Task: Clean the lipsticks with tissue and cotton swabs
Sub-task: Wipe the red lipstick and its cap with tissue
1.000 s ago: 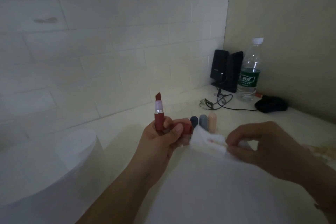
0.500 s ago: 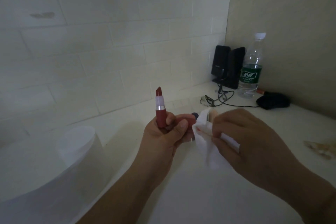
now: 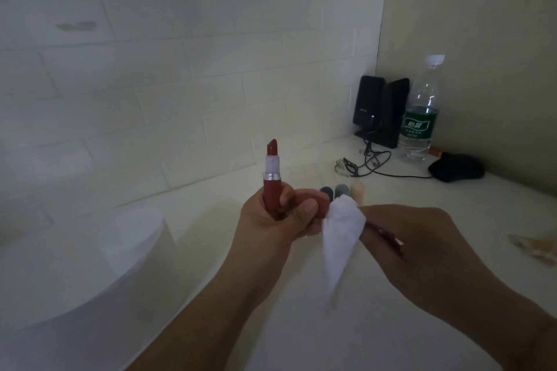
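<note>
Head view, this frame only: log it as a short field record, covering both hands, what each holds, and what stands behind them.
left hand: the left hand grips an open red lipstick upright, and its red cap in the same hand
right hand: the right hand pinches a white tissue, folded to a point beside the cap
tissue contact: not touching the lipstick bullet
behind the hands: three more lipsticks standing in a row
far corner: water bottle, black speakers, black mouse
surface: white counter
</note>
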Available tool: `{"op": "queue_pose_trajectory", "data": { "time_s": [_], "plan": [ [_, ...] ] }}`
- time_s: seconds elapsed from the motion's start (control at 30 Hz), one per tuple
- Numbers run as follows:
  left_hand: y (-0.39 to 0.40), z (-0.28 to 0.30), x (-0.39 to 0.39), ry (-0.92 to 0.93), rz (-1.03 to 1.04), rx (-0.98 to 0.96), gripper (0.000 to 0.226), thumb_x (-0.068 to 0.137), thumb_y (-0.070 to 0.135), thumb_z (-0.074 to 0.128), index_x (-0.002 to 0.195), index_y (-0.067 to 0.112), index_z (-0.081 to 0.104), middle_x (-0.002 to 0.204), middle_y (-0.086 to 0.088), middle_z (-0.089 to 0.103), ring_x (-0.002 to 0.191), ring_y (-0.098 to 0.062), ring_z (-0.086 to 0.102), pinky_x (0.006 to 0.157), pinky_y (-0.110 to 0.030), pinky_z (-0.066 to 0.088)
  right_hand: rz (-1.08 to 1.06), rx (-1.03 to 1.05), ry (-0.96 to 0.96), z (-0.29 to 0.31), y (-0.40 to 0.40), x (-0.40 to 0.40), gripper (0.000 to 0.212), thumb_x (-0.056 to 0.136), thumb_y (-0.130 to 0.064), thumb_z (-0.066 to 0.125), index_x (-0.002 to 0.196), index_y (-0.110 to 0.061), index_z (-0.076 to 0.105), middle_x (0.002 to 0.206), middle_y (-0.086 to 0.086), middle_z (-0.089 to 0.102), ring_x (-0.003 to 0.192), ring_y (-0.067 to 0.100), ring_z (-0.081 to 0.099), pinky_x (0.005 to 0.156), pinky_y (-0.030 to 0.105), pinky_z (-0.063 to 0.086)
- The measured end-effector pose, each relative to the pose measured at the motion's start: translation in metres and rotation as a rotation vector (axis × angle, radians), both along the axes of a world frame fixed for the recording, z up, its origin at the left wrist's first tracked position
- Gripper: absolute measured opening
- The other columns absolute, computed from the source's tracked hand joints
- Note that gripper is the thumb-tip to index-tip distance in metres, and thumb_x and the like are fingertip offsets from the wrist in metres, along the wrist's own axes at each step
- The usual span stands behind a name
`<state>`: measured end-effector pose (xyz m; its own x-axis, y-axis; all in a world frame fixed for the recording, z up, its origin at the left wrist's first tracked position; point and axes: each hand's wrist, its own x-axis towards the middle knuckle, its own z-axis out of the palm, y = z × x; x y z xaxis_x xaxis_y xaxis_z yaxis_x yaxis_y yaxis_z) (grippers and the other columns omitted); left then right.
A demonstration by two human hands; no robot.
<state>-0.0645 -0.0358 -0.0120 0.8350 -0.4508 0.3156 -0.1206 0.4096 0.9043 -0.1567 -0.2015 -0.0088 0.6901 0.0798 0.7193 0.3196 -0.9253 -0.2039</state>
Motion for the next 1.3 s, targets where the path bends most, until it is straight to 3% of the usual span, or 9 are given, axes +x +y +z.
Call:
{"op": "queue_pose_trajectory", "data": {
  "time_s": [0.1, 0.27, 0.5, 0.6, 0.7, 0.83, 1.0, 1.17, 1.3],
  "plan": [
    [0.001, 0.000, -0.001, 0.015, -0.029, 0.003, 0.031, 0.074, 0.013, 0.073, 0.073, 0.010, 0.042, 0.089, -0.014, 0.075, 0.091, -0.026, 0.072, 0.074, -0.028, 0.056, 0.113, 0.195, 0.108, 0.006, 0.001, -0.003, 0.032, 0.091, -0.042, 0.046, 0.078, -0.022, 0.067, 0.058, -0.014, 0.059, 0.053, 0.006, 0.055, 0.050, 0.012, 0.041],
    [-0.001, 0.001, -0.001, -0.002, -0.065, 0.009, 0.025, 0.077, 0.009, 0.065, 0.074, 0.011, 0.041, 0.092, -0.015, 0.074, 0.086, -0.026, 0.071, 0.072, -0.029, 0.055, -0.026, 0.264, -0.014, 0.005, 0.006, -0.001, 0.024, 0.093, -0.037, 0.055, 0.089, -0.021, 0.072, 0.055, -0.011, 0.060, 0.052, 0.010, 0.057, 0.048, 0.014, 0.041],
    [0.005, 0.006, -0.003, -0.150, 0.021, 0.106, 0.036, 0.075, 0.019, 0.076, 0.076, 0.010, 0.042, 0.087, -0.009, 0.075, 0.086, -0.020, 0.071, 0.077, -0.023, 0.053, 0.092, 0.251, 0.162, 0.009, 0.011, -0.006, 0.018, 0.089, -0.028, 0.058, 0.074, -0.024, 0.067, 0.052, -0.005, 0.055, 0.043, 0.009, 0.047, 0.046, 0.007, 0.032],
    [0.002, 0.007, -0.007, -0.128, -0.009, 0.100, 0.032, 0.077, 0.013, 0.073, 0.074, 0.010, 0.041, 0.090, -0.012, 0.075, 0.085, -0.023, 0.071, 0.073, -0.025, 0.055, 0.067, 0.412, 0.126, 0.012, 0.010, -0.006, 0.018, 0.088, -0.024, 0.063, 0.079, -0.040, 0.067, 0.060, -0.006, 0.064, 0.047, 0.013, 0.056, 0.047, 0.017, 0.045],
    [-0.001, 0.006, -0.005, -0.112, -0.002, 0.075, 0.026, 0.078, 0.011, 0.068, 0.072, 0.016, 0.043, 0.093, -0.016, 0.074, 0.082, -0.029, 0.069, 0.071, -0.031, 0.054, -0.008, 0.348, 0.061, 0.012, 0.013, -0.004, 0.039, 0.084, -0.021, 0.067, 0.069, -0.055, 0.055, 0.063, -0.003, 0.066, 0.050, 0.015, 0.061, 0.048, 0.025, 0.051],
    [0.001, 0.006, -0.003, -0.139, 0.011, 0.092, 0.030, 0.077, 0.012, 0.065, 0.059, 0.032, 0.052, 0.092, -0.014, 0.074, 0.083, -0.030, 0.068, 0.070, -0.032, 0.053, 0.063, 0.271, 0.184, 0.019, 0.018, -0.010, 0.042, 0.088, -0.023, 0.063, 0.058, -0.052, 0.052, 0.050, -0.023, 0.052, 0.036, 0.003, 0.043, 0.041, 0.006, 0.030],
    [0.000, 0.007, -0.005, -0.160, -0.026, 0.127, 0.029, 0.077, 0.015, 0.070, 0.059, 0.034, 0.057, 0.097, -0.020, 0.072, 0.090, -0.042, 0.068, 0.083, -0.049, 0.055, 0.066, 0.605, 0.257, 0.018, 0.012, -0.008, 0.030, 0.086, -0.021, 0.062, 0.056, -0.018, 0.059, 0.040, 0.001, 0.041, 0.035, 0.007, 0.030, 0.038, 0.014, 0.024],
    [-0.001, 0.008, -0.006, -0.157, 0.013, 0.093, 0.026, 0.080, 0.012, 0.074, 0.073, 0.015, 0.050, 0.095, -0.019, 0.073, 0.089, -0.039, 0.070, 0.080, -0.044, 0.057, 0.013, 0.451, 0.222, 0.018, 0.018, -0.007, 0.034, 0.084, -0.035, 0.060, 0.051, -0.042, 0.060, 0.045, -0.002, 0.051, 0.037, 0.006, 0.037, 0.040, 0.013, 0.028],
    [0.000, 0.011, -0.009, -0.185, 0.015, 0.118, 0.012, 0.075, 0.018, 0.068, 0.068, 0.024, 0.061, 0.093, -0.016, 0.074, 0.085, -0.033, 0.071, 0.076, -0.038, 0.059, 0.111, 0.461, 0.306, 0.020, 0.012, -0.007, 0.016, 0.086, -0.022, 0.064, 0.071, -0.023, 0.070, 0.054, -0.001, 0.057, 0.043, 0.005, 0.043, 0.044, 0.016, 0.035]
  ]
}}
